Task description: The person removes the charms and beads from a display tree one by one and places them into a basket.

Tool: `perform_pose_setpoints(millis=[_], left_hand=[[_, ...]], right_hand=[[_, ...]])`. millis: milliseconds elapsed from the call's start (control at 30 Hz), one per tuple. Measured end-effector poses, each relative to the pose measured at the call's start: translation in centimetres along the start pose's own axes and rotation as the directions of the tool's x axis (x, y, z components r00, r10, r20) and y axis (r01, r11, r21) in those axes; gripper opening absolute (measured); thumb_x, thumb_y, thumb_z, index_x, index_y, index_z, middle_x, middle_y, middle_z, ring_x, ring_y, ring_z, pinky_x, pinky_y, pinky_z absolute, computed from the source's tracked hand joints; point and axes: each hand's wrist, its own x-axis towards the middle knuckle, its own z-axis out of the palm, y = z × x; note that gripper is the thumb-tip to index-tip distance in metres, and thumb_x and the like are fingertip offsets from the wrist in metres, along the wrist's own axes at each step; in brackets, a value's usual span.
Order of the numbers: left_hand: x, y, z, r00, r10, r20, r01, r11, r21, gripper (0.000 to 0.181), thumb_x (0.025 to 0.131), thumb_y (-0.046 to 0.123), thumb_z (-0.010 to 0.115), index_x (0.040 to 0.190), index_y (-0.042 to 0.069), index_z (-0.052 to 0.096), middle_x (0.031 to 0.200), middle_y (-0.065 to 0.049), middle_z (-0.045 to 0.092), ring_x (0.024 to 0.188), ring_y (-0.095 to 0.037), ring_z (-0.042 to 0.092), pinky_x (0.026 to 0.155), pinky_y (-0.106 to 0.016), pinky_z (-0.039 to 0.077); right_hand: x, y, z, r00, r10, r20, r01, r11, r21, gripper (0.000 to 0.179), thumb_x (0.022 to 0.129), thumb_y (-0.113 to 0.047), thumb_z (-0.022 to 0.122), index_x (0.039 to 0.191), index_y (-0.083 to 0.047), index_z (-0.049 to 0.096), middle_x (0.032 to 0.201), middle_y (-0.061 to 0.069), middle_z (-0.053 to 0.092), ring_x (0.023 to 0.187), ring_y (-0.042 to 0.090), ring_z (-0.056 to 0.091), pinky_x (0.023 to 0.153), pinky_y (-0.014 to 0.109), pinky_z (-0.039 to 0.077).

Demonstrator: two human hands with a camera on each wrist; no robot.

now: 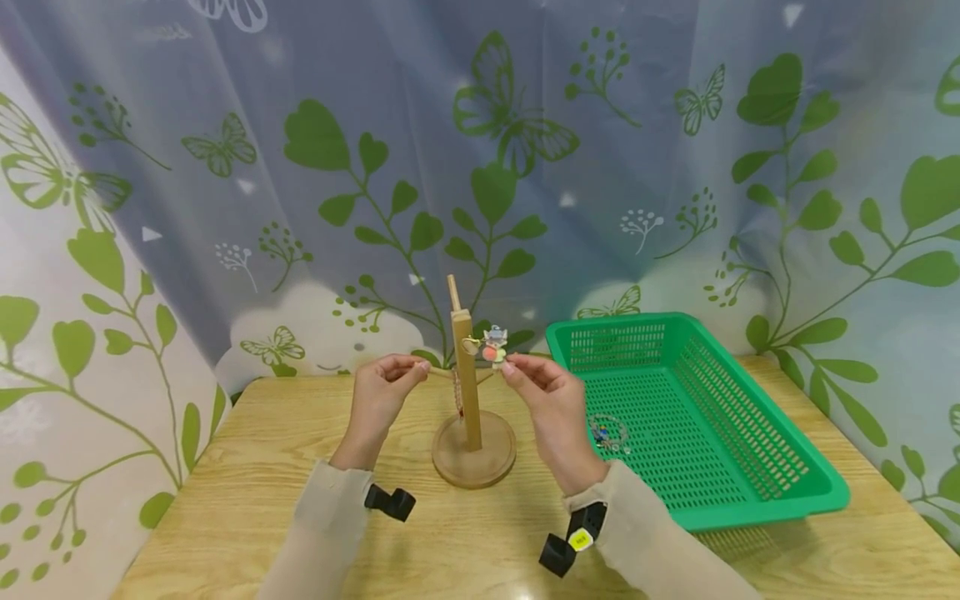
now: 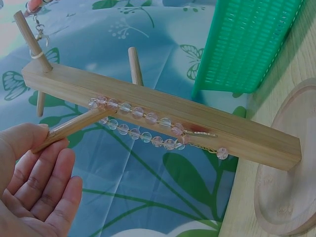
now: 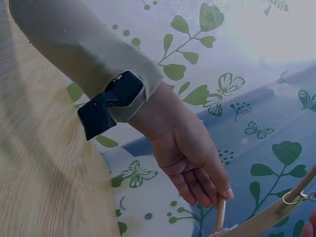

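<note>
A wooden peg stand (image 1: 468, 387) rises upright from a round base. My left hand (image 1: 381, 402) pinches the end of a peg (image 2: 74, 126) on its left side. From that peg hangs a bracelet of clear and pink beads (image 2: 150, 117), with a short chain ending in one bead. On the right, my right hand (image 1: 551, 404) holds a keychain with a small cartoon figure (image 1: 493, 345) between thumb and fingers. The keychain's metal ring (image 3: 292, 198) loops around an upper peg (image 2: 33, 42). Only fingertips of the right hand show in both wrist views.
A green plastic basket (image 1: 765, 417) stands to the right, with a beaded loop with a blue charm (image 1: 611, 433) inside. Behind the wooden table (image 1: 247, 500) hangs a curtain (image 1: 420, 208) printed with leaves and butterflies. Each wrist wears a black camera mount (image 1: 390, 502).
</note>
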Motion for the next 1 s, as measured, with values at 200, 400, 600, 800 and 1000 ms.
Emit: perform_pose_setpoints(millis=[200, 400, 600, 800, 1000], left_hand=[[-0.1, 0.2, 0.0, 1.000, -0.003, 0.005, 0.003, 1.000, -0.005, 0.021, 0.085, 0.015, 0.071, 0.095, -0.003, 0.069, 0.086, -0.009, 0.070, 0.076, -0.011, 0.063, 0.078, -0.031, 0.050], [-0.1, 0.1, 0.0, 1.000, 0.000, 0.012, 0.000, 1.000, -0.010, 0.020, 0.086, 0.014, 0.071, 0.096, -0.003, 0.069, 0.086, -0.008, 0.070, 0.077, -0.013, 0.064, 0.076, -0.027, 0.050], [-0.2, 0.2, 0.0, 1.000, 0.012, 0.006, -0.012, 1.000, -0.011, 0.019, 0.086, 0.013, 0.070, 0.095, -0.004, 0.069, 0.089, -0.012, 0.070, 0.081, -0.018, 0.064, 0.077, -0.027, 0.051], [-0.2, 0.3, 0.0, 1.000, 0.007, 0.007, -0.007, 1.000, -0.010, 0.020, 0.086, 0.014, 0.070, 0.096, -0.003, 0.069, 0.088, -0.011, 0.070, 0.081, -0.018, 0.064, 0.076, -0.025, 0.050], [-0.2, 0.3, 0.0, 1.000, 0.003, 0.010, -0.003, 1.000, -0.010, 0.019, 0.086, 0.012, 0.070, 0.096, -0.005, 0.069, 0.090, -0.016, 0.069, 0.075, -0.011, 0.063, 0.074, -0.023, 0.049]], right_hand=[[0.2, -0.5, 0.2, 1.000, -0.010, 0.010, 0.010, 1.000, 0.001, 0.008, 0.085, -0.004, 0.069, 0.093, -0.004, 0.070, 0.082, -0.005, 0.067, 0.080, 0.013, 0.062, 0.078, 0.027, 0.052], [0.2, -1.0, 0.4, 0.999, -0.025, 0.030, 0.024, 0.999, 0.028, 0.008, 0.086, -0.001, 0.067, 0.093, -0.005, 0.070, 0.083, -0.004, 0.068, 0.080, 0.013, 0.062, 0.079, 0.030, 0.052], [0.2, -1.5, 0.5, 0.998, -0.030, 0.049, 0.029, 0.999, 0.022, 0.009, 0.086, -0.002, 0.067, 0.092, -0.007, 0.070, 0.082, -0.004, 0.067, 0.080, 0.014, 0.061, 0.076, 0.027, 0.052], [0.2, -2.2, 0.6, 0.997, -0.043, 0.061, 0.042, 0.999, 0.015, 0.009, 0.086, -0.001, 0.067, 0.091, -0.008, 0.070, 0.083, -0.004, 0.067, 0.081, 0.015, 0.061, 0.076, 0.027, 0.051], [0.2, -2.6, 0.5, 0.996, -0.053, 0.067, 0.051, 0.998, 0.044, 0.013, 0.086, 0.001, 0.066, 0.088, -0.011, 0.070, 0.081, -0.003, 0.068, 0.079, 0.013, 0.061, 0.076, 0.027, 0.052]])
